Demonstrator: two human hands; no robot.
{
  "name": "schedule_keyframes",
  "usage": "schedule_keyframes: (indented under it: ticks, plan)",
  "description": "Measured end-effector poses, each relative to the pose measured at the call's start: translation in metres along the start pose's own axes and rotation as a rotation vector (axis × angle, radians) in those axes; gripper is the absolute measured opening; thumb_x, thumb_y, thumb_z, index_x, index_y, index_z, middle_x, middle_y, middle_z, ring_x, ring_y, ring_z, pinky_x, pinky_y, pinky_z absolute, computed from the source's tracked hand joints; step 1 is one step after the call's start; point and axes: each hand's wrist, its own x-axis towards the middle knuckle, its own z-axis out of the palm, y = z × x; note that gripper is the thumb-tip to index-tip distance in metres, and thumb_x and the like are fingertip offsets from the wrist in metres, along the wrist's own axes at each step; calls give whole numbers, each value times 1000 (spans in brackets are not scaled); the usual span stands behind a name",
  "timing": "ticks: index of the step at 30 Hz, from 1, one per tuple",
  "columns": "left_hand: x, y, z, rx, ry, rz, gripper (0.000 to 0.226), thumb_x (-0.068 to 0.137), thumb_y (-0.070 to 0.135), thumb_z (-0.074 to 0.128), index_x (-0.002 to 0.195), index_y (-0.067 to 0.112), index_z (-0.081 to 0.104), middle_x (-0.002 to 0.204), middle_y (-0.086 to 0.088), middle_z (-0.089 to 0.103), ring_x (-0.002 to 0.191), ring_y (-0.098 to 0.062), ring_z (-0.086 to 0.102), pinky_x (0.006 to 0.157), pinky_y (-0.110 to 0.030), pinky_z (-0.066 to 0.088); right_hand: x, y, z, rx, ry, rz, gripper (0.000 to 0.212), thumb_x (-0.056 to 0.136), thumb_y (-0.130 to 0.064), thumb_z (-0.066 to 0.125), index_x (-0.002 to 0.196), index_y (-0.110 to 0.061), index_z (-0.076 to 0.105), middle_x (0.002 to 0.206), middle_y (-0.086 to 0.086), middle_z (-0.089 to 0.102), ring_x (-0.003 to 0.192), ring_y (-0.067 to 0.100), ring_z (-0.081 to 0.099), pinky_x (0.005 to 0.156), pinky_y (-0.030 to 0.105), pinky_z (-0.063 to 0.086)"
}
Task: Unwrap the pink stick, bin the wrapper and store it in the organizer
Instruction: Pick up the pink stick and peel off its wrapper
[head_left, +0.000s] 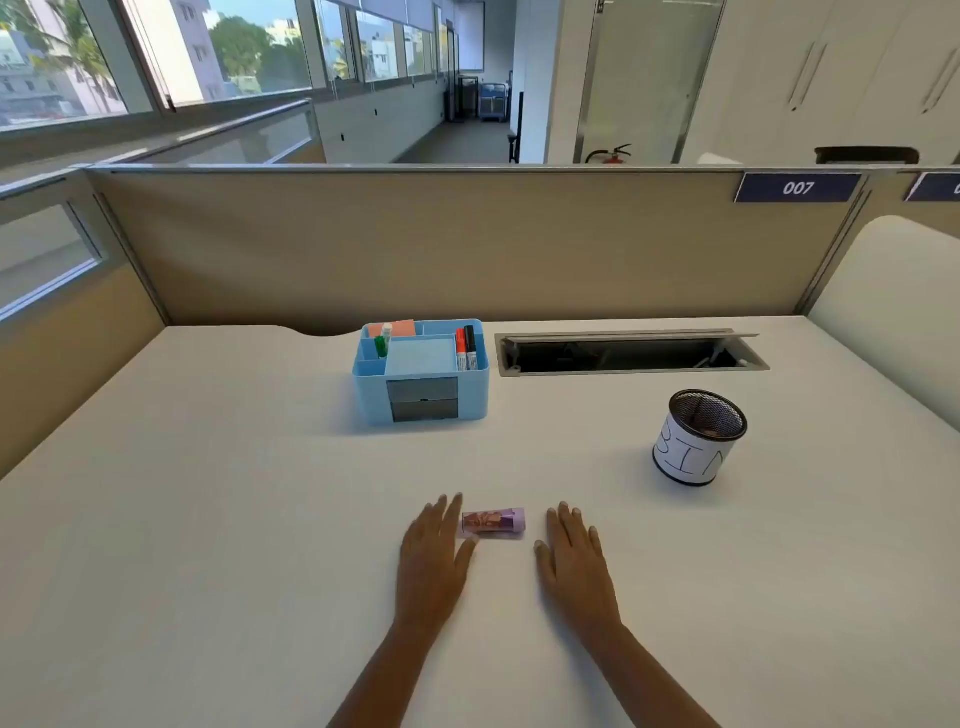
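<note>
The pink stick (493, 522) lies on its side on the white desk, still in a clear printed wrapper. My left hand (434, 556) rests flat just left of it, fingertips touching or nearly touching its left end. My right hand (574, 564) lies flat a little to the right of the stick, apart from it. Both hands are open and hold nothing. The blue organizer (470, 395) stands farther back at the centre, with markers, a green-capped item and sticky notes in its compartments. A black mesh cup labelled BIN (696, 441) stands at the right.
An open cable tray slot (631, 353) is set in the desk behind the bin. A beige partition (467, 244) walls off the back of the desk, with side panels at left and right.
</note>
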Motion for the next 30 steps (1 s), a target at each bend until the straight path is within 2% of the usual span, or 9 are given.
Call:
schedule_keyframes:
  ticks: [3,6,10,12,15,17,22,26,30]
  plan:
    - [6,11,0,-23,49,72,47,92,28,48,135,18,34,146,-5,38,136,-20,32,113,-31,25,1,-3,-1,69,-2,19,46,97,-26,29,140,-12,18,155,9,10,143,20,7,117,34,3]
    - [10,20,0,2,98,130,36,86,16,57,122,9,52,123,-14,59,118,-28,51,99,-36,40,-1,-9,-1,186,-21,18,42,97,-23,32,137,-10,28,154,11,13,143,22,9,117,34,5]
    - [12,23,-1,114,61,92,29,92,27,44,119,20,49,118,-2,58,111,-22,45,92,-30,36,-4,-13,-4,330,-15,1,36,96,-20,38,130,-10,41,152,12,22,142,22,15,116,33,14]
    - [8,28,1,21,87,61,25,90,25,47,114,19,54,113,-2,62,108,-23,47,90,-30,37,-5,-15,-6,423,10,15,33,95,-19,41,127,-10,45,146,12,34,138,23,26,111,29,22]
    - [-4,37,4,-252,148,-57,22,87,22,57,108,18,59,107,-3,66,104,-23,49,86,-28,38,-6,-19,-13,684,64,95,30,93,-19,46,122,-11,49,130,10,53,121,21,47,99,26,34]
    - [-12,45,6,-410,171,-126,20,86,22,60,106,18,61,103,-3,68,103,-22,48,81,-23,35,-4,-24,-17,831,54,150,28,93,-19,47,119,-12,52,123,9,58,111,20,53,95,27,38]
    - [-23,56,12,-412,124,-109,22,87,28,58,108,23,59,106,-1,66,104,-17,48,83,-18,33,-2,-33,-24,1174,65,214,16,92,-19,48,101,-11,59,93,9,63,87,20,60,87,36,48]
    - [-26,57,7,-439,58,-14,20,89,29,54,106,22,62,104,3,70,99,-16,56,85,-26,45,-2,-35,-28,1249,63,199,17,92,-19,47,105,-11,55,91,9,61,85,23,59,72,28,52]
    - [-19,63,-7,-597,129,-88,27,94,27,44,97,11,65,99,-7,71,89,-19,62,80,-25,48,-1,-37,-29,1124,102,144,18,93,-23,44,107,-15,54,86,3,60,77,21,61,62,25,53]
